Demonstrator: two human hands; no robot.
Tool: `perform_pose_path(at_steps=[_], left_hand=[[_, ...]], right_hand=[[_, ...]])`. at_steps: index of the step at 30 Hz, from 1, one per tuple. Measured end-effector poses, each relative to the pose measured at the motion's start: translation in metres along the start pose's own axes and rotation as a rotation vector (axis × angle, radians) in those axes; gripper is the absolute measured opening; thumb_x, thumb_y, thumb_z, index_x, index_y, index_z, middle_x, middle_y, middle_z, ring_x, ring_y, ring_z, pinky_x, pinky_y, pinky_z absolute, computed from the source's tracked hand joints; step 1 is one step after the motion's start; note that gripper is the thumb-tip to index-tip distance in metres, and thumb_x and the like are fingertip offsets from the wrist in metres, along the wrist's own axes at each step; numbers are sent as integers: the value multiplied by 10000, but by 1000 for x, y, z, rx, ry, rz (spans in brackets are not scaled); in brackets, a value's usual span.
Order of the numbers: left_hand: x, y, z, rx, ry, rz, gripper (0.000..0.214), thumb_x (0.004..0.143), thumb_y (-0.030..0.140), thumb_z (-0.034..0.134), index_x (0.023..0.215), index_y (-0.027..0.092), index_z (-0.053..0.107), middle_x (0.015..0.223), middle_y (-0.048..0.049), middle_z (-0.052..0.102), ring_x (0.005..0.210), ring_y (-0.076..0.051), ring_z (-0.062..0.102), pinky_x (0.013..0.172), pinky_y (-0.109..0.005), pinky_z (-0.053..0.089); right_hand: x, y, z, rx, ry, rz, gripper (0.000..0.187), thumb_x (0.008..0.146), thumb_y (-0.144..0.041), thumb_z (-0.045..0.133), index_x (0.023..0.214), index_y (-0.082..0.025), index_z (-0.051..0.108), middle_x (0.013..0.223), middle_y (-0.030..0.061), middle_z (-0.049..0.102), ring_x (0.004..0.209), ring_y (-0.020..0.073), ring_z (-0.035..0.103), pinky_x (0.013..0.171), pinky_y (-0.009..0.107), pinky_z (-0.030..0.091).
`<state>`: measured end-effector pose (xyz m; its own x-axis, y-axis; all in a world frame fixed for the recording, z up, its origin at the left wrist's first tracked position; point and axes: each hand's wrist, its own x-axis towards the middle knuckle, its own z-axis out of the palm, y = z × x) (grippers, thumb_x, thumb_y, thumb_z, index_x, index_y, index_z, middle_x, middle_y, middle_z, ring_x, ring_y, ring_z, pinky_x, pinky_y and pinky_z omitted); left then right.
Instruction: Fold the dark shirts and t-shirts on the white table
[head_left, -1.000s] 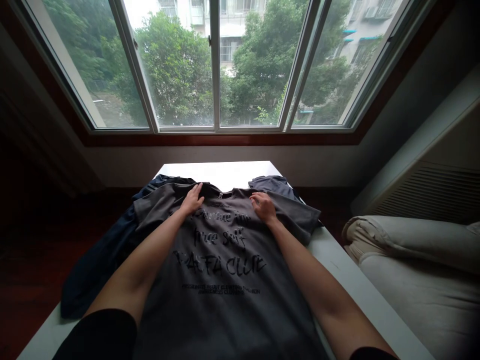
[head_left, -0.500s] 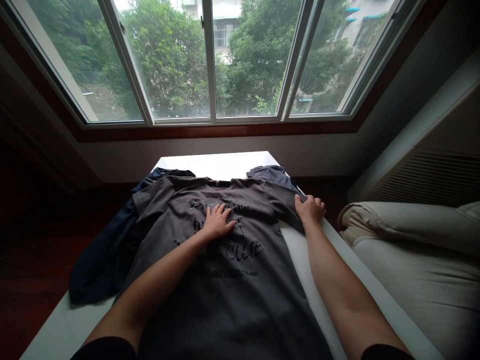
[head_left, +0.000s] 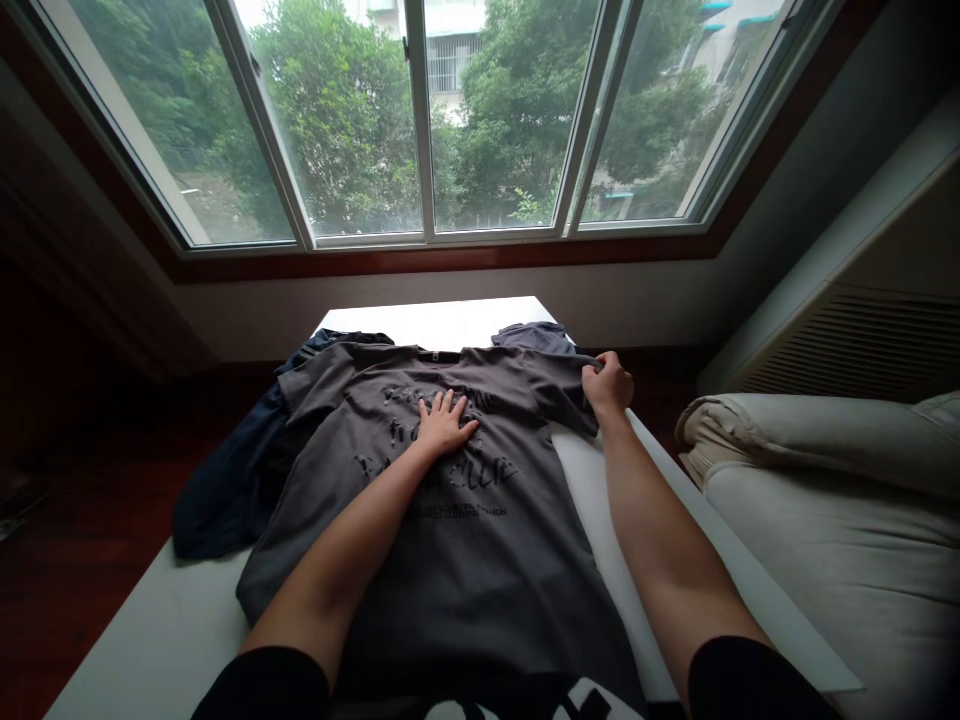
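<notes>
One white worktop point(head_left: 150, 630) carries a dark grey T-shirt point(head_left: 480, 570), spread front-up, partly over a navy garment point(head_left: 217, 500); beyond its right shoulder lies grey-blue cloth point(head_left: 532, 337). Left hand point(head_left: 444, 428) on print, fingers point(head_left: 448, 402) splayed; right hand point(head_left: 611, 385) pinching the sleeve's point(head_left: 562, 378) end.

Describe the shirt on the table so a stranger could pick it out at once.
Below the window stands a white table. Spread across it is the shirt, with the left hand flat on top and the right hand gripping a sleeve. Unlike the navy garment on its left, it is grey with black lettering.
</notes>
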<state>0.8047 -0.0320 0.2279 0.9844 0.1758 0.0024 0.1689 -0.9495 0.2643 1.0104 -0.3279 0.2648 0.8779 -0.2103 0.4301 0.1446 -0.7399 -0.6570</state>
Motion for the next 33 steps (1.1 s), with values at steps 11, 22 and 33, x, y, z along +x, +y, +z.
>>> perform_pose_path(at_steps=[11, 22, 33], left_hand=[[-132, 69, 6, -139, -15, 580, 720, 938, 633, 578, 1552, 277, 456, 1647, -140, 385, 1549, -366, 275, 1255, -660, 163], [-155, 66, -3, -190, -65, 823, 491, 999, 441, 579, 1463, 285, 539, 1519, -85, 566, 1455, -270, 454, 1260, -494, 272], [-152, 61, -3, -185, -84, 786, 532, 1004, 467, 557, 1503, 287, 509, 1598, -79, 479, 1500, -288, 395, 1272, -518, 242]], right_hand=[[-7, -67, -3, 994, -511, 166, 429, 728, -531, 745, 959, -238, 535, 764, -25, 624, 699, 168, 639, 641, 288, 560], [-110, -123, 39, 929, -1077, -119, 351, 933, -439, 619, 1202, -220, 669, 1153, 101, 737, 995, 245, 730, 842, 412, 626], [-104, -60, 88, 71, -435, -641, 354, 926, -299, 625, 1249, -208, 738, 1476, 132, 549, 1389, 314, 472, 1200, 485, 379]])
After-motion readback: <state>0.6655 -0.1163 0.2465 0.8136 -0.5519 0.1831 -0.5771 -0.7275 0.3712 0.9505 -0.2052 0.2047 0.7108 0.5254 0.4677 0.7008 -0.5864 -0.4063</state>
